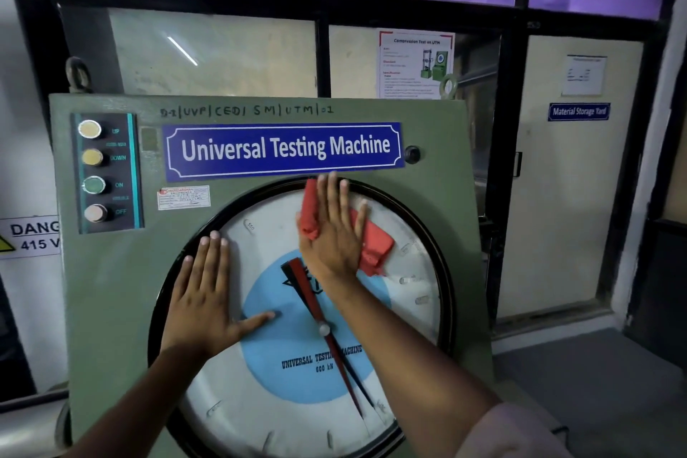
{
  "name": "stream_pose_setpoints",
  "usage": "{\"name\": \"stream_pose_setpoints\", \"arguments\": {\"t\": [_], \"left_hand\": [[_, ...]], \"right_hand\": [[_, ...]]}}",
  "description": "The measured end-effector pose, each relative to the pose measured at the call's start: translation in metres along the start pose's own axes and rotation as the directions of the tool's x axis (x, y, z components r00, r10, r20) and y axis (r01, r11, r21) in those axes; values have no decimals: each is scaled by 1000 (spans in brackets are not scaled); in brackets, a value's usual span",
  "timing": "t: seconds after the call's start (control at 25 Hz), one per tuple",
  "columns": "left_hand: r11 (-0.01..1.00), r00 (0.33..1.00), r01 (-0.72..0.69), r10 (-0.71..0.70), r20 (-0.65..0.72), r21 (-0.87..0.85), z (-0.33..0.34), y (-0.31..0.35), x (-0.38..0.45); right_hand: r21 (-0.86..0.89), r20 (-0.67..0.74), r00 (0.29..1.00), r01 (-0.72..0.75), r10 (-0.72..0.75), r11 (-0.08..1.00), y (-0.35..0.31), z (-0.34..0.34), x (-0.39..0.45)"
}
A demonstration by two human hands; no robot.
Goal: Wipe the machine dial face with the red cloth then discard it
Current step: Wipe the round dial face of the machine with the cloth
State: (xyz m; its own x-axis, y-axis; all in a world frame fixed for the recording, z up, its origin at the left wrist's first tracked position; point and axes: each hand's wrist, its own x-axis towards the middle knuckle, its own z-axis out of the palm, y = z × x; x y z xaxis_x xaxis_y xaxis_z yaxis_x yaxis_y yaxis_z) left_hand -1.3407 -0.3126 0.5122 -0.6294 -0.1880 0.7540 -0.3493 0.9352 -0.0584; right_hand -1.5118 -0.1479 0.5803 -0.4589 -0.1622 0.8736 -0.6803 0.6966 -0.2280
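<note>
Right hand: lying flat and open, pressing cloth against upper dial. Left hand: splayed, empty, bracing at the dial's left rim. Advice: keeping the palm flat, sweeping downward. Room: lower dial lying unobstructed; nameplate bordering just above.

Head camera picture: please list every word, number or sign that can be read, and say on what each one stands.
"Universal Testing Machine": blue nameplate.
"D-1|UVP|CED| SM|UTM|01": handwritten on the green cabinet.
"UP", "DOWN", "ON", "OFF": button panel.
"UNIVERSAL TESTING MACHINE", "600 kN": dial face.
"DANG", "415 V": cut-off warning sign.
"Material Storage Yard": blue door sign.
"Compression Test on UTM": poster; its body text is too small.
White maker's sticker and door notice: unreadable.
</note>
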Motion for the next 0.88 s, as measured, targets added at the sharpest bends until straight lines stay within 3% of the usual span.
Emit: {"name": "stream_pose_setpoints", "arguments": {"t": [0.12,0.2,0.36,0.48,0.52,0.6,0.72,0.8,0.88], "left_hand": [[1000,1000,1,-1,-10,-2,-1,1,0],[1000,1000,-5,5,-1,2,-4,2,0],[1000,1000,-3,3,8,-8,-3,1,0],[1000,1000,-2,2,0,-11,0,-1,-1],[1000,1000,-4,4,-4,-3,1,-2,-3],[1000,1000,-11,11,3,-3,-1,0,-2],[1000,1000,1,-1,30,-4,-9,3,-2],[1000,998,13,-12,60,-16,-19,7,-3],[1000,997,18,-16,81,-21,-28,8,-4]], "right_hand": [[-34,68,968,243,-240,969,16,5,-45],[-78,101,965,250,-242,965,55,0,-75],[-189,98,995,-7,26,982,114,-20,-75],[-76,74,961,-261,266,962,78,-17,-36],[-68,75,970,-225,230,972,61,-14,-28],[-112,117,993,37,-24,993,40,-7,-24],[-161,254,892,420,-374,893,35,-8,-49],[-146,378,787,571,-488,808,44,-18,-68],[-126,428,770,569,-473,813,63,-33,-75]]}}
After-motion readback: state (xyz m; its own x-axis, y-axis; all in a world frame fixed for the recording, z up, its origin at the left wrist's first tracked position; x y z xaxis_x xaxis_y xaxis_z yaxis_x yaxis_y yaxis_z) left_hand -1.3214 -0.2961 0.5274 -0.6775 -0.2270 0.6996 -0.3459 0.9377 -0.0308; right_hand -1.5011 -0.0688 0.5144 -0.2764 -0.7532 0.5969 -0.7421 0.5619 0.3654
